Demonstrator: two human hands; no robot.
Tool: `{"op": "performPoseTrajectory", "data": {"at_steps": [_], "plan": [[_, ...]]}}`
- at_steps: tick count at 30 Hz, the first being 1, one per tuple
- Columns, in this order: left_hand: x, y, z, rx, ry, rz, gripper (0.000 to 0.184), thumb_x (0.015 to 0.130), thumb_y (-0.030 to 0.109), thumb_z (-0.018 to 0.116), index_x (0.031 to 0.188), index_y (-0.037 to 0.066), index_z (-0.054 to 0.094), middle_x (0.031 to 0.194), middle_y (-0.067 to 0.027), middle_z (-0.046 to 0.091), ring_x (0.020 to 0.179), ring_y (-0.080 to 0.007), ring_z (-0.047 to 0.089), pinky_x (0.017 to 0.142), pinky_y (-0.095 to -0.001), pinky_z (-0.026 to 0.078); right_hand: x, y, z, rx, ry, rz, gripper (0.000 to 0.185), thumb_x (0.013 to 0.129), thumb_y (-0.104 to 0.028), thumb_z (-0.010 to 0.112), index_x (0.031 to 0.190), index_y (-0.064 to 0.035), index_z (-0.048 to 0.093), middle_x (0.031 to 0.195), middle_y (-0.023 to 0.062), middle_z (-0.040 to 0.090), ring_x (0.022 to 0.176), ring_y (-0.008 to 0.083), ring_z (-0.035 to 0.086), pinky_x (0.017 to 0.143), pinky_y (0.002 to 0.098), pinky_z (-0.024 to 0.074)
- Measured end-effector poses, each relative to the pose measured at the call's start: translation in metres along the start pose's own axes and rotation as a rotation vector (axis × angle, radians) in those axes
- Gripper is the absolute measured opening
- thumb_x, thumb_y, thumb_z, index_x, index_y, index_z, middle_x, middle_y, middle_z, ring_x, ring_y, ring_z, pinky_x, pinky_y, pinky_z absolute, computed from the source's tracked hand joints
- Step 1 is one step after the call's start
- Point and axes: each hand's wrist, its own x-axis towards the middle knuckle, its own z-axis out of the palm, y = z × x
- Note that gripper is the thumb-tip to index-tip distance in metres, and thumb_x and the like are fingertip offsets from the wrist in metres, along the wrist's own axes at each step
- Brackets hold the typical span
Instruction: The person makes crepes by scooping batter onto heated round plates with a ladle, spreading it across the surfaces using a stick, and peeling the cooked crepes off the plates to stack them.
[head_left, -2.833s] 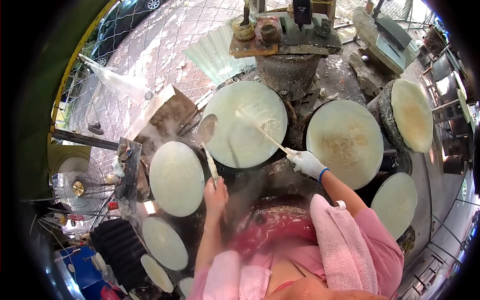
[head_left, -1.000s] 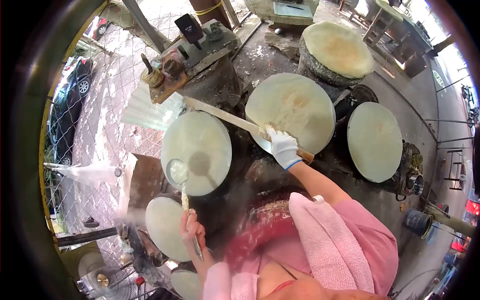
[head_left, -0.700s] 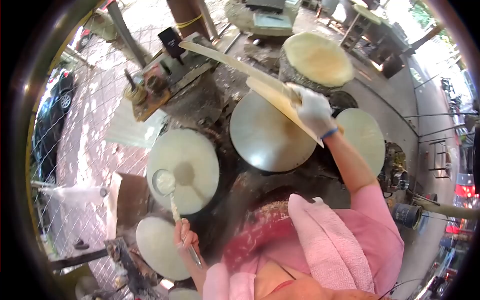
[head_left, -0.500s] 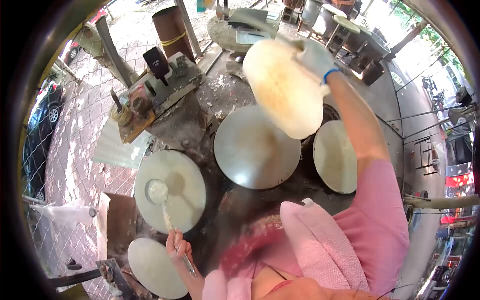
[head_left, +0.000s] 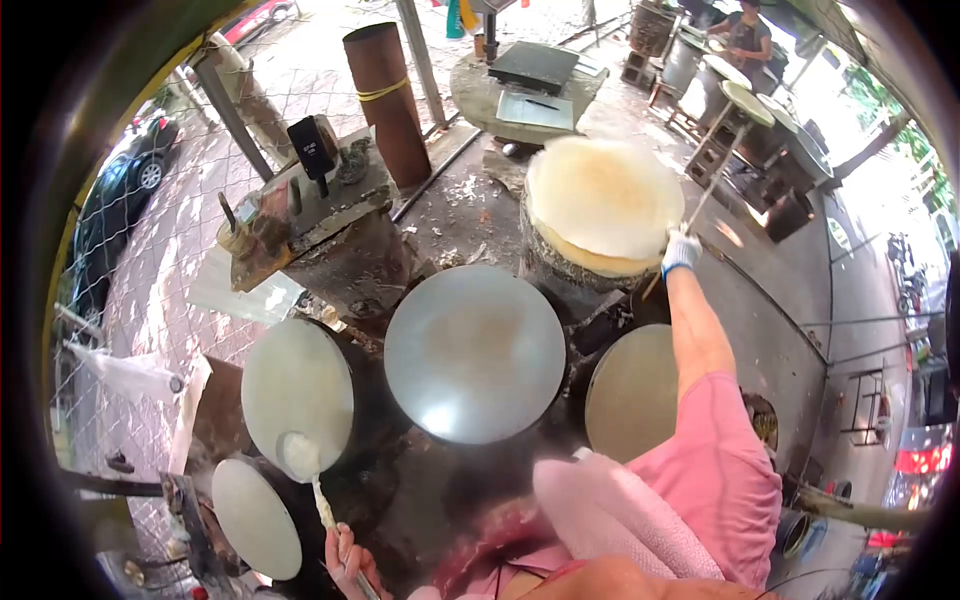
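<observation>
My left hand is closed round the handle of a ladle. White batter fills its bowl, which hangs over the near edge of a pale round griddle. My right hand, in a white glove with a blue cuff, grips a long thin stick. Beside that hand a thin round flatbread lies on top of a stack on a drum-like stand. A bare grey metal griddle shows a brownish patch at the middle. Pale sheets cover the griddle at lower left and the one on the right.
A stone bench holds a black phone and a pot with a brush. Behind stand a rusty pipe and a round table with a scale. At the upper right a person is beside more round griddles. Wire fencing runs along the left.
My right hand lifted the flatbread off the middle griddle with the stick and moved it away to the stack. The griddle is now bare. My left hand still holds the filled ladle over the left griddle.
</observation>
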Motion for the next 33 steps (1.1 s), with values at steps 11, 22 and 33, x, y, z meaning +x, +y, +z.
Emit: {"op": "performPoseTrajectory", "data": {"at_steps": [11,22,33], "plan": [[-0.119,-0.054,-0.052,-0.186,-0.072,0.132,0.041,0.109,0.031,0.025,0.118,-0.004,0.044,0.069,-0.0008,0.044,0.038,-0.0080,0.038,0.036,-0.0256,0.025,-0.066,-0.015,-0.019,-0.433,-0.134,-0.181,0.036,0.083,-0.030,0.065,0.111,-0.0091,0.068,0.100,0.0212,0.071,0.093,0.0382,0.068,0.081,0.0459,0.0521],[-0.366,-0.167,-0.236,-0.396,-0.016,0.536,0.028,0.106,0.028,0.039,0.101,0.003,0.050,0.063,0.0037,0.046,0.033,-0.0074,0.037,0.042,-0.0280,0.041,-0.400,-0.015,-0.134,-0.089,-1.008,-0.635,0.048,0.097,-0.018,0.059,0.140,0.0016,0.049,0.136,0.0192,0.057,0.119,0.0268,0.057,0.104,0.0332,0.0412],[-0.638,-0.369,-0.564,0.472,1.755,0.311,0.026,0.096,0.025,0.055,0.092,0.000,0.059,0.072,-0.0186,0.062,0.060,-0.0342,0.061,0.051,-0.0443,0.045,-0.817,0.027,-0.485,-0.534,-2.221,-1.239,0.054,0.091,-0.013,0.068,0.142,-0.0139,0.051,0.115,0.0097,0.067,0.092,0.0151,0.063,0.084,0.0291,0.0501]]}}
